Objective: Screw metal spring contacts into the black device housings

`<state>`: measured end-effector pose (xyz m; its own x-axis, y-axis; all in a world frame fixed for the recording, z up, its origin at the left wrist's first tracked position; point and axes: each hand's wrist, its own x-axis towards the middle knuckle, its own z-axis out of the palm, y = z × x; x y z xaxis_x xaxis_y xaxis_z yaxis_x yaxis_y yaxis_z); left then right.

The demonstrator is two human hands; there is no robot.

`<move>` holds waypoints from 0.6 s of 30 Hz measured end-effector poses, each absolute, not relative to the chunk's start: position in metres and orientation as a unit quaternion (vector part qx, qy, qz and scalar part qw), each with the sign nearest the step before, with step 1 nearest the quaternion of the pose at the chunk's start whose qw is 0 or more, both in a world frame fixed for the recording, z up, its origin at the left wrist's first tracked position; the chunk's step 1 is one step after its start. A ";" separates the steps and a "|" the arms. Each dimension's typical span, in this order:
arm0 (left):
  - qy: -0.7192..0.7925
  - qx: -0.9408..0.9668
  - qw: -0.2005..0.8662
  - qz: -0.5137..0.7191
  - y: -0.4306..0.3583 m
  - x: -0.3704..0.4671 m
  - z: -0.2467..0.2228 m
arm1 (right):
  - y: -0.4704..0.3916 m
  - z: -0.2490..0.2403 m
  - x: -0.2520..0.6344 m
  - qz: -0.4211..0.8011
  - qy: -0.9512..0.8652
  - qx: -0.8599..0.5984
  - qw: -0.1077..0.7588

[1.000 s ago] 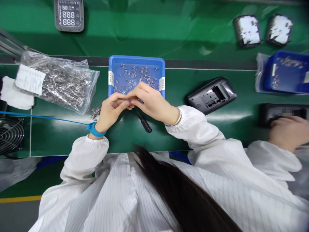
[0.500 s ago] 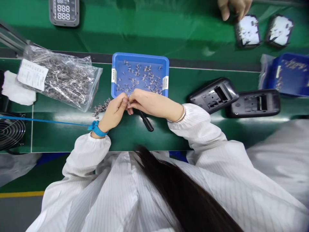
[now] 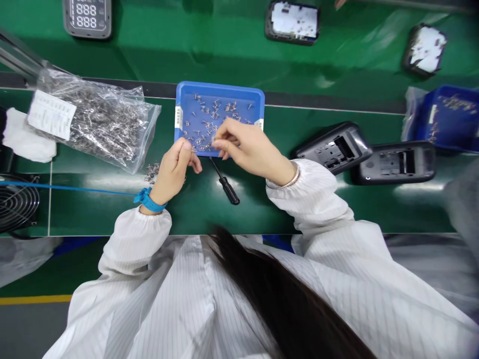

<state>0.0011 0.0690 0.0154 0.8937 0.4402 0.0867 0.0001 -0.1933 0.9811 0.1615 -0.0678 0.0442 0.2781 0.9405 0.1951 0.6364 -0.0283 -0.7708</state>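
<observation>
My right hand (image 3: 251, 148) is over the front right part of a blue tray (image 3: 220, 88), thumb and fingertips pinched together; a tiny shiny bit shows at the tips, too small to name. Scattered in the tray are several small metal springs (image 3: 215, 113). At the tray's front left corner, my left hand (image 3: 172, 168) has its thumb pressed to its curled fingers, and what they hold is hidden. Partly behind that hand lies a pile of metal springs (image 3: 151, 172). A black-handled screwdriver (image 3: 228, 189) rests on the bench between the hands, its tip at the tray.
On the left lie a clear bag of metal springs (image 3: 108, 124) and a fan (image 3: 18, 203). Two black housings (image 3: 333, 147) sit on the right, before another blue tray (image 3: 449, 117). Beyond are a display unit (image 3: 87, 19) and two white-faced units (image 3: 294, 21).
My hands have drawn apart; the right moved up and right over the tray. One white-faced unit at the back has shifted left, and the other person's hand has mostly left the view.
</observation>
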 end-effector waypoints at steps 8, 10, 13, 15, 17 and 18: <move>0.115 0.894 0.368 0.227 0.090 0.005 0.019 | -0.072 0.030 0.178 0.063 -0.549 -0.800 0.233; 0.130 0.902 0.356 0.205 0.104 -0.004 0.031 | -0.071 0.035 0.166 0.079 -0.596 -0.756 0.259; 0.097 0.918 0.379 0.073 0.126 -0.022 0.044 | -0.067 0.038 0.141 0.149 -0.684 -0.665 0.261; 0.058 0.927 0.370 -0.033 0.135 -0.030 0.042 | -0.061 0.033 0.124 0.187 -0.715 -0.632 0.232; 0.051 0.942 0.318 -0.091 0.137 -0.032 0.034 | -0.054 0.021 0.107 0.195 -0.720 -0.637 0.196; 0.055 0.952 0.284 -0.104 0.136 -0.030 0.029 | -0.050 0.015 0.100 0.189 -0.717 -0.647 0.177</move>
